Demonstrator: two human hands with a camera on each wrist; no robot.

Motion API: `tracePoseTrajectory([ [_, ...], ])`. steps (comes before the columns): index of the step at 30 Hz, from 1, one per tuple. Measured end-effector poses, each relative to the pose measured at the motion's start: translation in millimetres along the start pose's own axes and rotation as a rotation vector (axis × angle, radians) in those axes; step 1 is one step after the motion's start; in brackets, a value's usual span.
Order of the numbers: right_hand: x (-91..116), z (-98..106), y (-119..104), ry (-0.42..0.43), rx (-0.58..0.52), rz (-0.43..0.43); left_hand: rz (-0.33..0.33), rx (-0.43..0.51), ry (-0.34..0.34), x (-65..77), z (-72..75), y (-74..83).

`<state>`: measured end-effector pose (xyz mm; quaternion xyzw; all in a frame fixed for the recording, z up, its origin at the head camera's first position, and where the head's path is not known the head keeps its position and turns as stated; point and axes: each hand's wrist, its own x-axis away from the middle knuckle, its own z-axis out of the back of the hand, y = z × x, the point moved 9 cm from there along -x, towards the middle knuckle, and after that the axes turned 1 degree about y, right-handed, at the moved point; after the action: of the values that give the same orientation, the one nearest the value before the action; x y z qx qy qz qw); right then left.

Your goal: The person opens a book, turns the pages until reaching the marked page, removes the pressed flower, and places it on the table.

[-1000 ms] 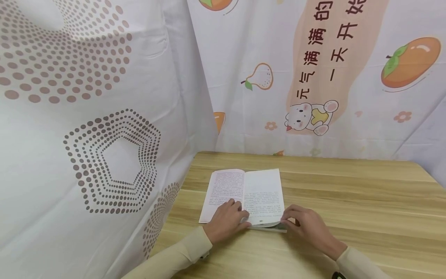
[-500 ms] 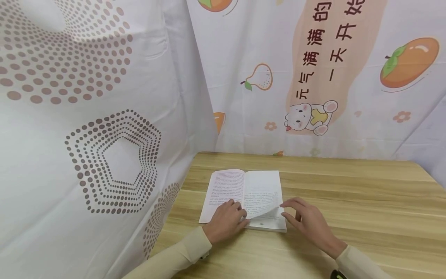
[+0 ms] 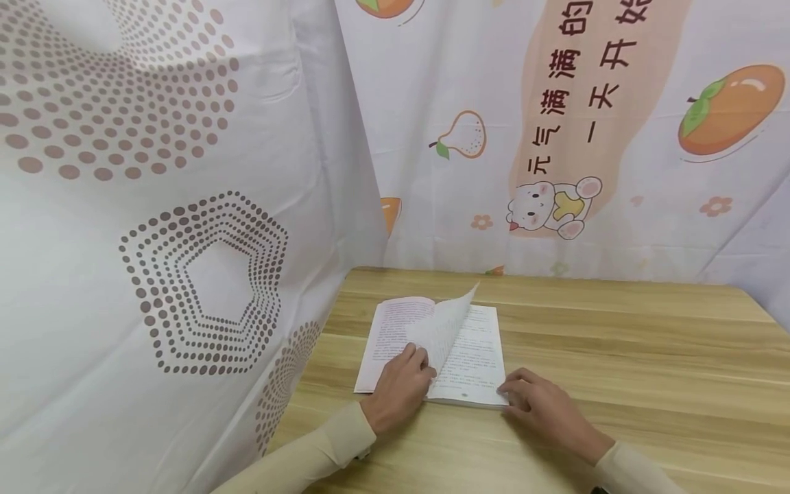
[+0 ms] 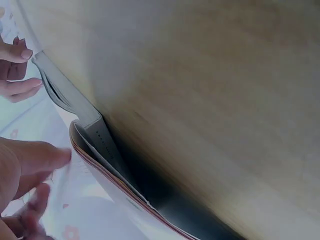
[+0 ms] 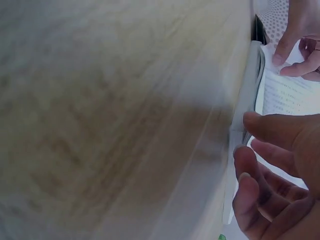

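An open paperback book [image 3: 484, 350] lies on the table, printed text on both pages. One loose page [image 3: 444, 329] stands up from the gutter, its top corner leaning over the right-hand side. My left hand [image 3: 401, 384] rests at the lower end of the gutter, fingertips by the base of that page. In the left wrist view its thumb [image 4: 57, 156] lies along the book's bottom edge, the other fingers loosely bent. At the lower right corner, my right hand [image 3: 543, 405] holds the page edges, thumb [image 5: 255, 121] against the block's edge and forefinger bent over the page.
The wood-grain table [image 3: 617, 343] extends to the right of the book. A white dotted curtain [image 3: 185, 288] hangs close on the left, and a printed fruit curtain [image 3: 444, 206] hangs behind the table.
My right hand let go of the lifted page, which swung up and leftward to stand beside my left hand. The right hand has returned to the book's lower right corner.
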<state>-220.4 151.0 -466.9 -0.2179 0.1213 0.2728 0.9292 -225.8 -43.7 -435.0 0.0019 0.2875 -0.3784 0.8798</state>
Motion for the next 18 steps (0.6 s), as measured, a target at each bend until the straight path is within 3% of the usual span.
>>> tracePoseTrajectory([
  [8, 2, 3, -6, 0.042, 0.047, 0.087, 0.001, -0.045, -0.051, 0.1, -4.6, 1.6],
  [18, 0, 14, -19, 0.153, 0.103, 0.216, 0.036, 0.079, -0.131, 3.9, -16.2, 1.5],
])
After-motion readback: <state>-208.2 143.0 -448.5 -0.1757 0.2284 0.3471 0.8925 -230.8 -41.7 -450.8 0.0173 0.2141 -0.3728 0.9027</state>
